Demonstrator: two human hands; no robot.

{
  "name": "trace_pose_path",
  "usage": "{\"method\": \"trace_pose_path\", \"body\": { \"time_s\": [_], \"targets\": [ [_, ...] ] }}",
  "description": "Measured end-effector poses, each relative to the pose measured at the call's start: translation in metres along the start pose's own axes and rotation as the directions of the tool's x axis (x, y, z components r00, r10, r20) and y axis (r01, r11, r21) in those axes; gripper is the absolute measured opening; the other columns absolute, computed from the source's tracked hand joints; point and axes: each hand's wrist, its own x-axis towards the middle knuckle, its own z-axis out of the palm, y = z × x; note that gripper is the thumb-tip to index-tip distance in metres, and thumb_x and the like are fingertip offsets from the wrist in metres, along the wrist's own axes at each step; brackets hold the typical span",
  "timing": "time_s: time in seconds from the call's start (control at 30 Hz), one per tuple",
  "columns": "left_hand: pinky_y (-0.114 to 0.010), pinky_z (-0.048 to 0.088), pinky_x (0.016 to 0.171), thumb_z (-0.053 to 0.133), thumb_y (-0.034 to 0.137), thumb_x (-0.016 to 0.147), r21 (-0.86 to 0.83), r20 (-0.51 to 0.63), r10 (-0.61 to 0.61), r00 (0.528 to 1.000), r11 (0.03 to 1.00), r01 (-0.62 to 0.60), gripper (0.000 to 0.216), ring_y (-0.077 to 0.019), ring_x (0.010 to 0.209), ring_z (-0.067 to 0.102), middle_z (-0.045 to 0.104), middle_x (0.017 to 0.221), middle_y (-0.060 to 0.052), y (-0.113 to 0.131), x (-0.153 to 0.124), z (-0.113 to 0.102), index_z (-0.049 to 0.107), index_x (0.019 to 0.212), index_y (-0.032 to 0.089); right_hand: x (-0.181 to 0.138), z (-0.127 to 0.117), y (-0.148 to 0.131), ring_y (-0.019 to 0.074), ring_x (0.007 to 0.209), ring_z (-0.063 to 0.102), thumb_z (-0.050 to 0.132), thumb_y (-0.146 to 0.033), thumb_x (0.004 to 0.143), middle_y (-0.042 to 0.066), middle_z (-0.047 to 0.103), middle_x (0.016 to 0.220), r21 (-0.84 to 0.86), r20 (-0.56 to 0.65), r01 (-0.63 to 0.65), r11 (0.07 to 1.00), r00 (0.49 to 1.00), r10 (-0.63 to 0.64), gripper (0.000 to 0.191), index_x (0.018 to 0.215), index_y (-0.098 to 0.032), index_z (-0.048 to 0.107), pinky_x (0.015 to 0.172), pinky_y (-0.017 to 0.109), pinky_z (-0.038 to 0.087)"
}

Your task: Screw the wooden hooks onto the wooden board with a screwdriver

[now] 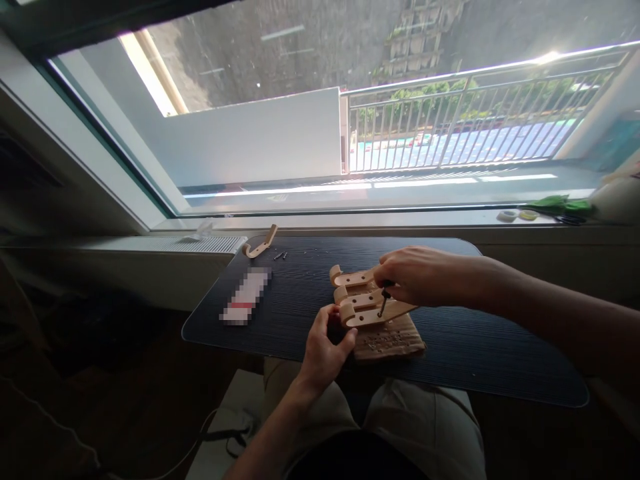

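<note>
Three pale wooden hooks lie side by side on a rough wooden board [393, 341] dotted with small holes or bits. My left hand [325, 343] grips the curled end of the nearest wooden hook [359, 317] between thumb and fingers. Above it, my right hand [400, 270] is closed round a screwdriver [383, 303], mostly hidden in the fist. Its thin shaft points down at a hole in that same hook. Behind it are the middle hook [356, 299] and the far hook [353, 278], each with dark holes; my right hand covers part of them.
The dark table [295, 300] has rounded corners. At its far left rest a loose wooden hook [261, 249], a few screws [281, 255] and a blurred white-and-red packet [247, 297]. Beyond stand a radiator [220, 245] and a window sill [350, 220].
</note>
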Motion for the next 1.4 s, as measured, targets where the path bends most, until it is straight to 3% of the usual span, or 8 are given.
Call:
{"method": "trace_pose_path", "body": {
  "time_s": [0.23,0.4,0.67,0.93,1.17,1.23,1.4],
  "targets": [
    [-0.028,0.045,0.084,0.06,0.023,0.075,0.009,0.015,0.1,0.995,0.995,-0.1,0.021,-0.0147,0.088,0.056,0.059,0.091,-0.002,-0.009,0.006,0.001,0.058,0.096,0.017,-0.004,0.009,-0.006,0.0152,0.067,0.056,0.047,-0.023,0.078,0.005,0.065,0.076,0.065,-0.127,-0.029,0.997,0.991,0.037,0.02,0.085,-0.019,0.066,0.057,0.026,0.031],
    [-0.026,0.045,0.083,0.06,0.023,0.076,-0.017,0.032,0.147,0.989,0.989,-0.147,0.013,-0.0138,0.087,0.055,0.057,0.09,-0.002,-0.017,0.006,0.001,0.06,0.087,0.017,-0.009,0.018,-0.007,0.0124,0.059,0.049,0.045,-0.029,0.081,0.003,0.063,0.071,0.102,-0.181,-0.064,0.993,0.98,0.082,0.02,0.08,-0.019,0.062,0.054,0.025,0.029],
    [-0.027,0.044,0.082,0.059,0.025,0.079,-0.059,0.012,0.185,0.983,0.981,-0.184,0.016,-0.0139,0.086,0.056,0.059,0.09,-0.002,-0.021,0.004,0.0,0.062,0.092,0.016,-0.012,0.031,-0.008,0.0132,0.069,0.051,0.049,-0.026,0.076,0.004,0.062,0.083,0.156,-0.235,-0.06,0.986,0.967,0.097,0.02,0.09,-0.017,0.058,0.06,0.023,0.033],
    [-0.027,0.045,0.081,0.059,0.028,0.078,-0.096,0.009,0.194,0.981,0.977,-0.192,0.02,-0.0149,0.086,0.057,0.062,0.09,-0.003,-0.027,0.004,0.001,0.062,0.094,0.015,-0.011,0.031,-0.011,0.0104,0.061,0.047,0.047,-0.025,0.077,0.002,0.06,0.074,0.208,-0.216,-0.059,0.976,0.971,0.104,0.016,0.087,-0.016,0.057,0.055,0.021,0.033],
    [-0.027,0.046,0.078,0.062,0.028,0.076,-0.107,0.011,0.156,0.988,0.982,-0.154,0.024,-0.0157,0.083,0.058,0.064,0.088,-0.004,-0.029,0.005,0.001,0.063,0.095,0.015,-0.003,0.035,-0.002,0.0127,0.063,0.051,0.055,-0.035,0.074,0.004,0.063,0.081,0.233,-0.197,-0.213,0.949,0.945,0.261,0.03,0.099,-0.017,0.057,0.054,0.022,0.035],
    [-0.028,0.046,0.08,0.062,0.029,0.076,-0.12,0.015,0.146,0.989,0.982,-0.143,0.025,-0.0163,0.084,0.059,0.065,0.09,-0.005,-0.03,0.005,0.001,0.063,0.097,0.015,-0.005,0.034,0.001,0.013,0.065,0.053,0.058,-0.031,0.071,0.005,0.064,0.086,0.254,-0.213,-0.179,0.95,0.948,0.236,0.035,0.103,-0.017,0.057,0.055,0.022,0.036],
    [-0.028,0.046,0.081,0.063,0.029,0.075,-0.153,0.031,0.135,0.99,0.98,-0.129,0.027,-0.0167,0.086,0.06,0.066,0.091,-0.005,-0.028,0.005,0.0,0.062,0.097,0.015,-0.008,0.034,0.01,0.0115,0.065,0.053,0.054,-0.021,0.073,0.003,0.065,0.082,0.263,-0.252,-0.081,0.962,0.956,0.149,0.02,0.09,-0.017,0.063,0.058,0.021,0.038]
  ]
}}
